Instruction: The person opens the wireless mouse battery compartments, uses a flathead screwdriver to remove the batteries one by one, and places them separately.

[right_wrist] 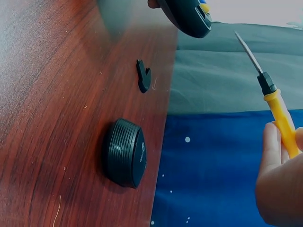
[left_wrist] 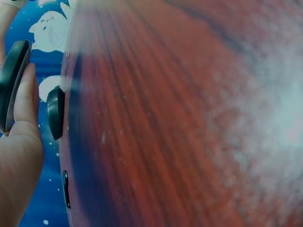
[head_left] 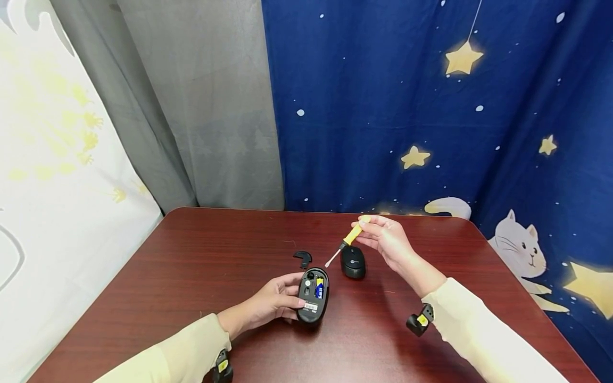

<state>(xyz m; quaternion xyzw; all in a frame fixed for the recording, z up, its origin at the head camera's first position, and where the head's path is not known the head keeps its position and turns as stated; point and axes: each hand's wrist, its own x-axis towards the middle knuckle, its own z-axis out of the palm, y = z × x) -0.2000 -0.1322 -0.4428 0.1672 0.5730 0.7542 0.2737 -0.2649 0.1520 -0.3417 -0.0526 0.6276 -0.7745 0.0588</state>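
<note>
My left hand (head_left: pixel 275 302) grips a black computer mouse (head_left: pixel 312 315), its underside turned up toward the head camera. A blue and yellow battery (head_left: pixel 319 288) lies in the mouse's uncovered compartment. In my right hand (head_left: pixel 387 240) is a screwdriver with a yellow handle (head_left: pixel 353 234), pinched between fingers and thumb. Its metal tip points down and left, just above and right of the held mouse and apart from it in the right wrist view. The left wrist view shows the left hand (left_wrist: pixel 28 109) holding the mouse (left_wrist: pixel 14 85) edge-on.
A second black mouse (head_left: pixel 353 261) sits upright on the dark red table (head_left: pixel 215 250), below the screwdriver. Behind the held mouse lies a small black battery cover (head_left: pixel 303 258). Grey and blue curtains (head_left: pixel 383 106) hang past the table's far edge.
</note>
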